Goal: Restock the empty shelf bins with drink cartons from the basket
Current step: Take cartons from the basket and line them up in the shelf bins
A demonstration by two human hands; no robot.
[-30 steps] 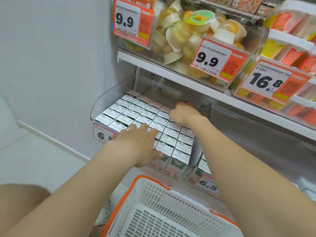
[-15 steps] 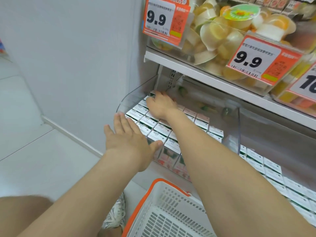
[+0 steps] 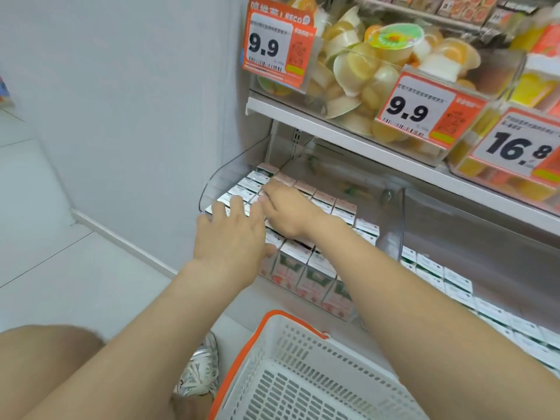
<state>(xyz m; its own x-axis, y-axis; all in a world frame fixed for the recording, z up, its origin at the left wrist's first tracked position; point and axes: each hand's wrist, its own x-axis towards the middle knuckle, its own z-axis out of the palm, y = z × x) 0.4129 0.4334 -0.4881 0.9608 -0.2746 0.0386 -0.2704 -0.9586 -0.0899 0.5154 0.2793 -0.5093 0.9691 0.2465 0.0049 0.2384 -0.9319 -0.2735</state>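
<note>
1. Checking the clear bin (image 3: 224, 177) on the lower shelf: our left hand (image 3: 233, 237) lies flat on the front carton tops, fingers straight and spread, grasping nothing.
2. Our right hand (image 3: 288, 210) sits just behind it with fingers stretched leftward over the tops. They look released, but the palm side is hidden.
3. The drink cartons (image 3: 306, 277) stand upright in tight rows filling that bin. Our hands and right forearm cover the middle rows, so we can't count them.
4. Carton print is too blurred for us to read.
5. The neighbouring cartons (image 3: 454, 280) fill the next bin to the right, cut off by our forearm and the frame edge.
6. The basket (image 3: 291, 347) sits below the bin. We see its slotted white floor and orange rim, and its near end is cut off.
</note>
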